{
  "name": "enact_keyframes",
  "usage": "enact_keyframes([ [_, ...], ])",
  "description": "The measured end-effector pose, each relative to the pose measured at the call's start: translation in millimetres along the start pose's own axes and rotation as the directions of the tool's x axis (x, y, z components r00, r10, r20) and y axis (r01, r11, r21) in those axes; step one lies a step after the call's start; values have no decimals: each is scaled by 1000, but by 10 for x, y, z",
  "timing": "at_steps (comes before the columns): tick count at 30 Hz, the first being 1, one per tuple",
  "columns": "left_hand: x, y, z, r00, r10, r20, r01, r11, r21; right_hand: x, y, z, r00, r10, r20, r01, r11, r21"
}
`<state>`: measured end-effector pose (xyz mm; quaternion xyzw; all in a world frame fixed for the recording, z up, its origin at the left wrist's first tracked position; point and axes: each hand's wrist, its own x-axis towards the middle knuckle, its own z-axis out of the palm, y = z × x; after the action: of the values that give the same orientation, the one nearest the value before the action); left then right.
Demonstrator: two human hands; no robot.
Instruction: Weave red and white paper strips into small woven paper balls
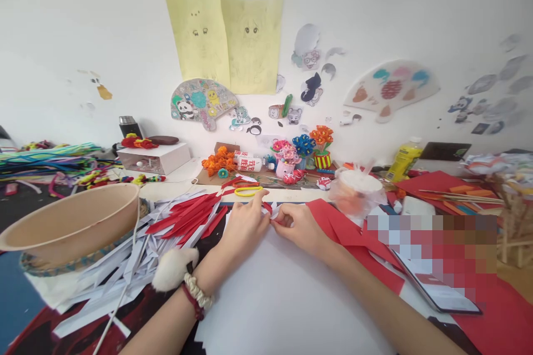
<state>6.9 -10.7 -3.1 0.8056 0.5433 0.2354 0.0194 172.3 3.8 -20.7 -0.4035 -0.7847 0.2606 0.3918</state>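
Observation:
My left hand [245,226] and my right hand [300,226] meet at the middle of the table, fingers pinched together on a small red paper strip [268,210] between them. Both rest on a white sheet [287,299]. A pile of red strips [189,215] and white strips [120,272] lies just left of my left hand. My left wrist wears a bracelet with a white pom-pom [174,268].
A tan bowl [70,227] stands at the left. Red paper sheets [499,310] and a phone [441,288] lie at the right. A plastic cup [358,191], yellow bottle [403,160], glue bottle [249,162], scissors [245,184] and paper flowers [306,150] stand behind.

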Motion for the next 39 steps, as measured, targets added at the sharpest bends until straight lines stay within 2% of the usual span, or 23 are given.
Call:
enact_keyframes([
  [4,18,-77,-27,998,64,-14,-64,997,-44,58,35,-181,994,63,92,-68,996,58],
  [6,27,-118,-38,994,101,-29,-104,990,-97,90,93,-265,997,75,34,-77,996,51],
  [9,40,-168,-34,988,153,-21,-154,977,-144,110,176,-321,999,-20,-25,18,995,-99],
  [11,48,-196,-12,984,181,-7,-180,972,-150,99,192,-313,997,-71,17,73,983,-170],
  [15,48,-249,29,967,252,-20,-252,956,-148,49,120,-244,982,-83,168,120,966,-228],
  [19,17,-224,-49,937,342,-72,-348,930,-115,16,44,-162,971,-94,220,150,956,-253],
  [21,-3,-173,-106,921,380,-79,-384,923,-35,15,42,-131,981,-67,182,112,961,-252],
  [24,-19,-99,-130,911,408,-58,-399,908,127,24,73,-102,997,-43,61,57,966,-252],
  [27,-13,-79,-76,909,409,-74,-383,894,234,30,104,-87,994,-104,-25,95,966,-240],
  [31,2,-104,-9,893,421,-156,-376,891,255,13,105,-71,977,-203,-70,183,958,-222],
  [39,-2,-102,-20,884,428,-188,-387,896,217,-10,90,-58,940,-308,-146,269,933,-238],
])
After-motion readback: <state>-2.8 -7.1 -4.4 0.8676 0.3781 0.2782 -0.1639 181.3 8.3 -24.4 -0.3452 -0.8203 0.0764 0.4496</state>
